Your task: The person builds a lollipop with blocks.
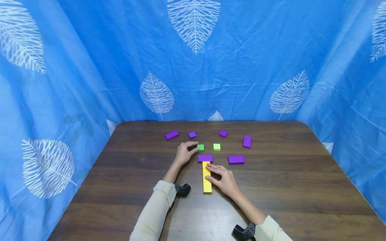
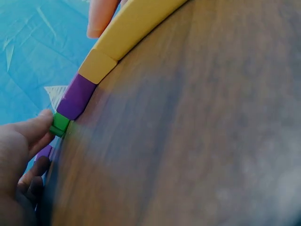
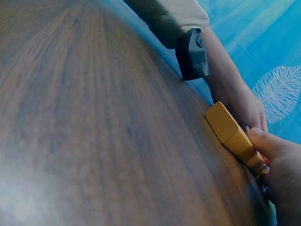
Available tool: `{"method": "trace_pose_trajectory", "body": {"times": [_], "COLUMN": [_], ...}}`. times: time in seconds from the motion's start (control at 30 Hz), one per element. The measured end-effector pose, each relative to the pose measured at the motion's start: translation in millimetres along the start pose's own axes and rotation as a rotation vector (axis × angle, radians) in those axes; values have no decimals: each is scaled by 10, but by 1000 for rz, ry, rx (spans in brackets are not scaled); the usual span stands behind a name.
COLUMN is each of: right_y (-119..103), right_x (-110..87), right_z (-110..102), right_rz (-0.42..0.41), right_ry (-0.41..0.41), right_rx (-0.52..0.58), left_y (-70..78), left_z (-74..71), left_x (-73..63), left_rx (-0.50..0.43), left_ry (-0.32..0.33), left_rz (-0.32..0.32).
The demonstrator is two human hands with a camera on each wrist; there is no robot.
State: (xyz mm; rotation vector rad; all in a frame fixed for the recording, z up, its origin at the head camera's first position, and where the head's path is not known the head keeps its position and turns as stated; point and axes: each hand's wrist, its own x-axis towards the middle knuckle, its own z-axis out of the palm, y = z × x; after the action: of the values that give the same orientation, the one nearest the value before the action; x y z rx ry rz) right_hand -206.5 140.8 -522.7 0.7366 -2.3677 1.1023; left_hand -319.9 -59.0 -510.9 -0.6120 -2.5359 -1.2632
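My left hand (image 1: pixel 183 154) has its thumb and a fingertip at the left side of a small green block (image 1: pixel 200 148), pinching it at its edge. A purple block (image 1: pixel 205 158) lies crosswise in front of it. Two yellow pieces, a short one and a long yellow block (image 1: pixel 207 185), run from that purple block toward the person, end to end in the left wrist view. The right hand (image 1: pixel 227 182) rests its thumb and fingertips on the yellow pieces, fingers loosely spread. Part of the yellow is hidden under them.
Beyond the hands lie a light green block (image 1: pixel 216 147) and several purple blocks, among them one at right (image 1: pixel 236 160) and one at far left (image 1: pixel 172 135). The brown wooden table (image 1: pixel 120 187) ends at a blue leaf-patterned curtain (image 1: pixel 241 67).
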Motion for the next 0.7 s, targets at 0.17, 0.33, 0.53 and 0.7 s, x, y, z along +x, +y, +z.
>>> {"method": "trace_pose_trajectory", "body": {"times": [0.17,0.33,0.53,0.7], "right_y": [-19,-40,-47,-48], "right_x": [31,39,31,24], "right_z": [-11,-16,-14,-9], "right_rz": [5,15,19,16], "right_ry": [-1,-9,-9,-12], "right_rx": [5,13,16,13], "left_y": [18,25,4,11], "left_z": [5,-37,-59,-54], "left_x": [20,-1,-82,-115], "left_rx": [32,50,57,43], "left_ry": [4,20,16,41], "left_rz": [-17,-55,-42,-63]}}
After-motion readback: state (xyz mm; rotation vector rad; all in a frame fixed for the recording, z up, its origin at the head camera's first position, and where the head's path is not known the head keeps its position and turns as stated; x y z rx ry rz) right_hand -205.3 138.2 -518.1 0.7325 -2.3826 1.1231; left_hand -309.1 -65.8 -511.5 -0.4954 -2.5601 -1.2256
